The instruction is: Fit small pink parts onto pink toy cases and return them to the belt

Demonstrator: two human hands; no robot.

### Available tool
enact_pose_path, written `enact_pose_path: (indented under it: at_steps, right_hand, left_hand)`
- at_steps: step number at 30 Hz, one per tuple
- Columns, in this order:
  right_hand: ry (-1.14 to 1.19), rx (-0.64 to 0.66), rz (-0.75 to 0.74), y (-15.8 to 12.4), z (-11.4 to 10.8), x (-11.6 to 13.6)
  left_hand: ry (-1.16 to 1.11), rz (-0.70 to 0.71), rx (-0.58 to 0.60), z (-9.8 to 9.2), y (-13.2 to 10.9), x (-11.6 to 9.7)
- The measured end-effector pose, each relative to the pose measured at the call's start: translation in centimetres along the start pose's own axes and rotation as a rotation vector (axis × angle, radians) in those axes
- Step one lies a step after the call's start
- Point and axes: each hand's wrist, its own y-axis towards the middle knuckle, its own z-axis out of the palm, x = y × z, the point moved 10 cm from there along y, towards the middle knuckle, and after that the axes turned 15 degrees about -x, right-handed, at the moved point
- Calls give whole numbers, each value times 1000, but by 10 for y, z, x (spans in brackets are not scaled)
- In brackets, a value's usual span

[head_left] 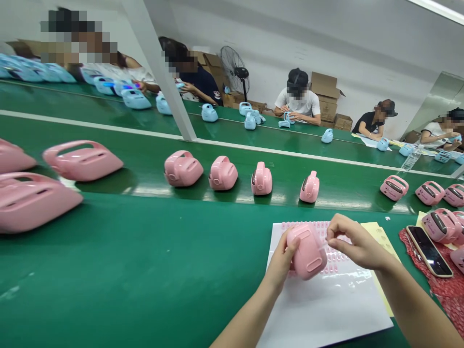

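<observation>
One pink casing (308, 249) held — one left hand (282, 258), one phone (429, 251)

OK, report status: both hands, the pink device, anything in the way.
Left hand gripping pink device above white sheet. Right hand curled beside device, grip unclear. Phone off to the right, clear of both hands.

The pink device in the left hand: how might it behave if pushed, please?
The device is probably stiff: the left hand leaves no visible dent. Its smooth finish may make it slippery; rounded edges could let it rock.
</observation>
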Motion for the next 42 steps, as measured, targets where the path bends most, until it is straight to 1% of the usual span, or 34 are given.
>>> enact_pose_path:
  at_steps: [1,2,4,6,9,13,19,24,28,34,42]
  right_hand:
    - [-43,18,21,2,2,-3]
    - [-85,62,53,4,7,-8]
    - [-142,173,131,6,22,-19]
    - [-176,233,186,8,34,-27]
    - [-221,249,211,11,41,-31]
    - [-255,272,236,11,45,-36]
    - [-263,237,258,13,46,-38]
    - [-216,232,315,11,48,-40]
    - [-212,213,322,12,48,-40]
    - [-205,185,333,13,49,-40]
    - [-203,163,343,15,51,-38]
  left_hand:
    - [8,6,9,0,0,0]
    - [15,13,24,1,0,0]
    - [19,29,37,2,1,-1]
    - [17,40,35,1,2,-1]
    - [13,41,25,-2,3,-1]
    - [8,21,38,-2,2,0]
    - [22,34,24,-6,1,-3]
    - [20,49,52,-7,2,-3]
    - [28,50,61,-8,3,-2]
    - [20,49,33,-12,5,-4]
    - [56,56,69,-14,5,-2]
